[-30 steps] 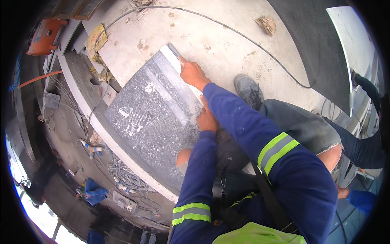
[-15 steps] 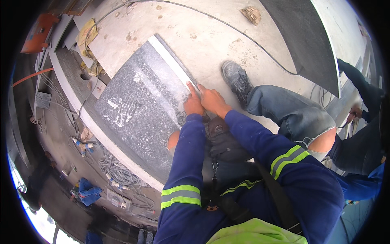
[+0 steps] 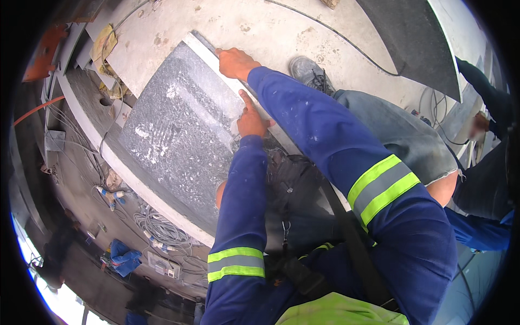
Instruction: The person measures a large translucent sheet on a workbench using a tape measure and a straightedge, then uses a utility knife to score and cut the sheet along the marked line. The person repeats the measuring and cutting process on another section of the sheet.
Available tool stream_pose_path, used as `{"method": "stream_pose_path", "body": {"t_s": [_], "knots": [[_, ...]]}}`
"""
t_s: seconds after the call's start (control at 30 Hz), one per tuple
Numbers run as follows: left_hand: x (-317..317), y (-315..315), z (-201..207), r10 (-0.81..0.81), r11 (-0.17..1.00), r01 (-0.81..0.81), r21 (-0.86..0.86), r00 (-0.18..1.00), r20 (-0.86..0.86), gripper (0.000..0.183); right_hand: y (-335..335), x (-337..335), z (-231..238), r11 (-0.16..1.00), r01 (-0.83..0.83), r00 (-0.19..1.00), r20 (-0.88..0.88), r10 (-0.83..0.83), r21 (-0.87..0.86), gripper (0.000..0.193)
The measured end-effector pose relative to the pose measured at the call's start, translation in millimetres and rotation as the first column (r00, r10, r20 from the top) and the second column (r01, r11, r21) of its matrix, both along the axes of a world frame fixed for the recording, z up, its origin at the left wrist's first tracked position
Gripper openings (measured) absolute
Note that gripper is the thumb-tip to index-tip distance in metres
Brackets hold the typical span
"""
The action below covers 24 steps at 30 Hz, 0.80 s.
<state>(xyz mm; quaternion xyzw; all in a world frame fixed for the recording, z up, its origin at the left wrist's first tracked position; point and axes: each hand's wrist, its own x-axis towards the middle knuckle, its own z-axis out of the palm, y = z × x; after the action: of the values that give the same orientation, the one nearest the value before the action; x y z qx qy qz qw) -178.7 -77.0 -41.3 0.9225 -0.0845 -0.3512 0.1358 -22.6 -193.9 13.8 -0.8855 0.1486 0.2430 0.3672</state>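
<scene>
A grey slab (image 3: 162, 130) with white smears and a paler band lies tilted before me. A straight white strip (image 3: 210, 57) runs along its right edge. My right hand (image 3: 236, 63) has moved up near the strip's far end; its index fingertip touches the strip and the other fingers are curled under, so what they may hold is hidden. My left hand (image 3: 252, 120) rests lower on the same edge, index finger stretched along the strip and thumb out to the right. No tool shows in it.
A dark panel (image 3: 406, 43) stands at the far right, with a cable (image 3: 341, 38) running toward it. My shoe (image 3: 309, 73) is right of the slab. At left are an orange machine (image 3: 43, 59), coiled cable (image 3: 160, 225) and blue cloth (image 3: 124, 257). Another person's arm (image 3: 485, 89) shows at right.
My right hand has slid away from my left, up along the white strip toward its far end. My left hand has shifted slightly and stays on the lower part of the edge.
</scene>
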Motion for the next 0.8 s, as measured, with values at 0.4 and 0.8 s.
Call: {"method": "stream_pose_path", "body": {"t_s": [0.4, 0.8], "knots": [[-0.2, 15.2, -1.8, 0.019, 1.000, -0.019, -0.016, 1.000, -0.013, 0.155, -3.8, -202.9, 29.4, 0.980, -0.192, 0.937, -0.306, 0.166, -0.055, 0.038], [5.3, 2.2, 8.3, 0.010, 1.000, -0.010, -0.007, 1.000, -0.029, 0.152, -26.4, -306.3, 31.3, 0.959, -0.281, 0.857, -0.461, 0.232, -0.039, 0.028]]}}
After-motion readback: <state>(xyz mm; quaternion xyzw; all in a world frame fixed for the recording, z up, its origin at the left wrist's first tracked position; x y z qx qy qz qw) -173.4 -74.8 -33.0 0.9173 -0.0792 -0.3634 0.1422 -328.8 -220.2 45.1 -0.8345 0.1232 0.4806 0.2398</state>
